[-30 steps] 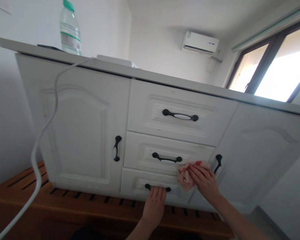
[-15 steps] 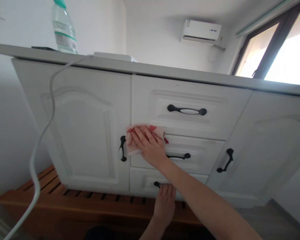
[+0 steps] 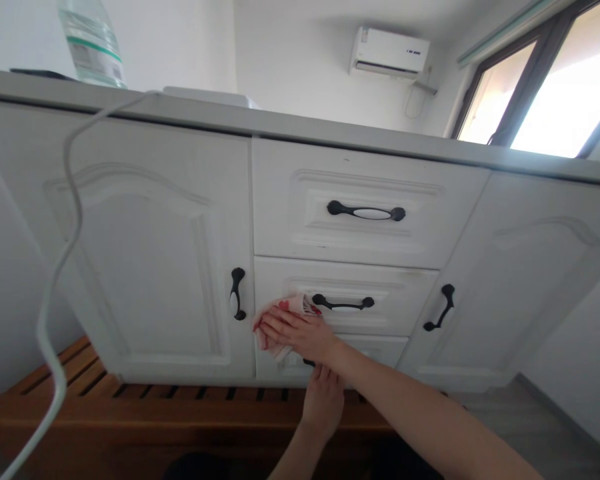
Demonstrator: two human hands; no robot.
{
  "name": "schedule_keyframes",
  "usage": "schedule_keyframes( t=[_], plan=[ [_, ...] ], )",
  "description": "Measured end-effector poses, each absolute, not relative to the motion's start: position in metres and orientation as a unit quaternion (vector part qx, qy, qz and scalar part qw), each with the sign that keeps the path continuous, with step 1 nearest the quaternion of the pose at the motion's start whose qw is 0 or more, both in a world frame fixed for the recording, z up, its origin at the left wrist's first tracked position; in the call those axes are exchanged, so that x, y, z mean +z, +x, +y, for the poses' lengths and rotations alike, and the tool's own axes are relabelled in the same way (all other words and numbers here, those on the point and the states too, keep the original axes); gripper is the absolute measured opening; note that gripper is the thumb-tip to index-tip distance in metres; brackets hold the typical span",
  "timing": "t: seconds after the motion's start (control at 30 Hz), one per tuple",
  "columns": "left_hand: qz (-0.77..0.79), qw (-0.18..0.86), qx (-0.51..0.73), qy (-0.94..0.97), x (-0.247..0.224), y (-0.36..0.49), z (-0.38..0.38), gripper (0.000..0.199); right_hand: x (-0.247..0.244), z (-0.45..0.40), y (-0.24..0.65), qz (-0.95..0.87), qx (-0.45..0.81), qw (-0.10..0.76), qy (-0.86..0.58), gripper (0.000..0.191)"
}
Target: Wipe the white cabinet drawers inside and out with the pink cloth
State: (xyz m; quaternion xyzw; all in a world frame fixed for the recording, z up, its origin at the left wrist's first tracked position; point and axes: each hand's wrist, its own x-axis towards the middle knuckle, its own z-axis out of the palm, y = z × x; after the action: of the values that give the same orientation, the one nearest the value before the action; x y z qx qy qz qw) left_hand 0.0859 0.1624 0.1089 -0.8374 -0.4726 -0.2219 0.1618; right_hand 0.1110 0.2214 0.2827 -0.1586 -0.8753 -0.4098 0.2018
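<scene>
From where I stand, the person's right hand (image 3: pixel 303 330) has hold of a pink cloth (image 3: pixel 293 305), fingers laid nearly straight over it, close together, pressing it to the drawer fronts. How the thumb sits I cannot tell. The cloth lies bunched under the fingers, across the seam between the middle drawer (image 3: pixel 405 283) and the bottom drawer (image 3: pixel 380 348), near their nine o'clock ends. Crumpled as it is, it shows no clear long axis; the fingers over it point between nine and ten o'clock.

What counts most is how near the middle handle (image 3: pixel 344 305) is: from the right hand it sits at two o'clock, just beside the cloth's edge, its long axis running nearly nine to three. The door handle (image 3: pixel 237 294) is near too, at ten o'clock, standing roughly twelve to six.

At five o'clock, below the right wrist, the left hand (image 3: pixel 324 397) is at the bottom handle (image 3: pixel 309 363). The right wrist hides much of that grip, so I cannot tell whether the fingers close around the bar. The right hand is the one at the cloth; a slatted wooden bench (image 3: pixel 180 410) runs below, towards six o'clock.
</scene>
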Motion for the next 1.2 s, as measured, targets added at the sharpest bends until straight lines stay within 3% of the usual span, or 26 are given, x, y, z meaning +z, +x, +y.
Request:
schedule_keyframes(
  t=[0.17,0.3,0.53,0.77,0.93,1.2],
  plan=[
    [-0.49,0.171,-0.24,-0.82,0.127,0.087,0.157,0.046,0.291,0.212,0.174,-0.903,-0.37,0.147,-0.161,0.053],
    [-0.491,0.174,-0.228,-0.823,0.131,0.088,0.155,0.04,0.287,0.201,0.237,-0.906,-0.335,0.133,-0.223,0.066],
    [-0.49,0.182,-0.223,-0.823,0.126,0.089,0.155,0.047,0.281,0.178,0.336,-0.877,-0.331,0.116,-0.328,0.071],
    [-0.496,0.208,-0.223,-0.813,0.124,0.089,0.154,0.049,0.268,0.168,0.368,-0.818,-0.426,0.163,-0.35,0.052],
    [-0.502,0.207,-0.215,-0.811,0.124,0.091,0.154,0.05,0.248,0.152,0.348,-0.775,-0.377,0.278,-0.424,0.046],
    [-0.52,0.155,-0.213,-0.813,0.138,0.094,0.149,0.051,0.147,0.07,0.308,-0.531,0.091,0.577,-0.614,0.042]
  ],
)
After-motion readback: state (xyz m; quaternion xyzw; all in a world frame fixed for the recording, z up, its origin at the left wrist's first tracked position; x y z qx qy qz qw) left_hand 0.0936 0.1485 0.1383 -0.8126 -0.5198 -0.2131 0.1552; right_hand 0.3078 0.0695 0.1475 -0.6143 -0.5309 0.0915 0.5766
